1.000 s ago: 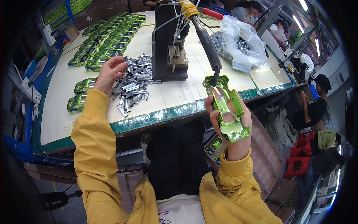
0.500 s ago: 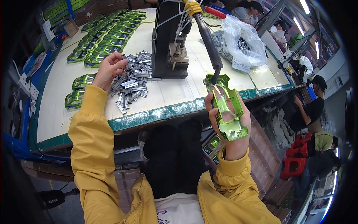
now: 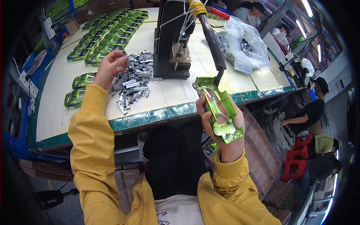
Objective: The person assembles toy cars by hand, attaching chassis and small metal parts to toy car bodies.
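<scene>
My right hand [image 3: 240,120] is closed around a bright green toy car body shell [image 3: 227,132], held beyond the table's front edge. The shell's hollow underside faces up, and the tip of a black bent nozzle [image 3: 212,45] hangs right at its far end. Over the far left of a heap of small grey metal pins [image 3: 131,83], my left hand [image 3: 108,70] has its thumb and fingers drawn together. Whatever lies between those fingertips is too small to make out. Two more green car shells [image 3: 74,99] rest just left of my left wrist.
A black upright press [image 3: 165,45] stands mid-table, right of the pins. Rows of green car shells [image 3: 112,42] fill the back left. A clear plastic bag [image 3: 258,48] of parts lies at the back right. Red stools [image 3: 293,169] and seated people are off to the right.
My right hand has brought the car shell a little left and slightly nearer to me. My left hand stays by the pins, its fingers a bit more curled.
</scene>
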{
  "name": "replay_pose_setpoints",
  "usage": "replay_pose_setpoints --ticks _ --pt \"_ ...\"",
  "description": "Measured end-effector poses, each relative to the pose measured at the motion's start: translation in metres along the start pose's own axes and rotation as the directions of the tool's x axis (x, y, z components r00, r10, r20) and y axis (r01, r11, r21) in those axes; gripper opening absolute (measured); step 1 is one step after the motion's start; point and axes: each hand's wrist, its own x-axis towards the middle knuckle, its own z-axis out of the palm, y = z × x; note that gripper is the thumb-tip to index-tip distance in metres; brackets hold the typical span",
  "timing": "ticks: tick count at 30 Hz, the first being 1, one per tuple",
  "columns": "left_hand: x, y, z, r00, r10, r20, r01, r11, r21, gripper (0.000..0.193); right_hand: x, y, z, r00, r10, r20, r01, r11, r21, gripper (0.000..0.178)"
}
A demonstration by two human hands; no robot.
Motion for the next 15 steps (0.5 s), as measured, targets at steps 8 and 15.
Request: replay_pose_setpoints --ticks 8,15 --pt "-0.0002 0.0005 0.001 1.0 -0.005 -0.002 0.005 1.0 -0.006 0.01 -0.0048 -0.0021 0.0039 0.999 -0.009 0.032 0.008 1.0 0.028 0.036" --pt "-0.0019 0.0023 0.0 1.0 -0.006 0.005 0.006 1.0 0.004 0.01 -0.0066 -0.0023 0.007 1.0 -0.014 0.025 0.013 1.0 0.026 0.036"
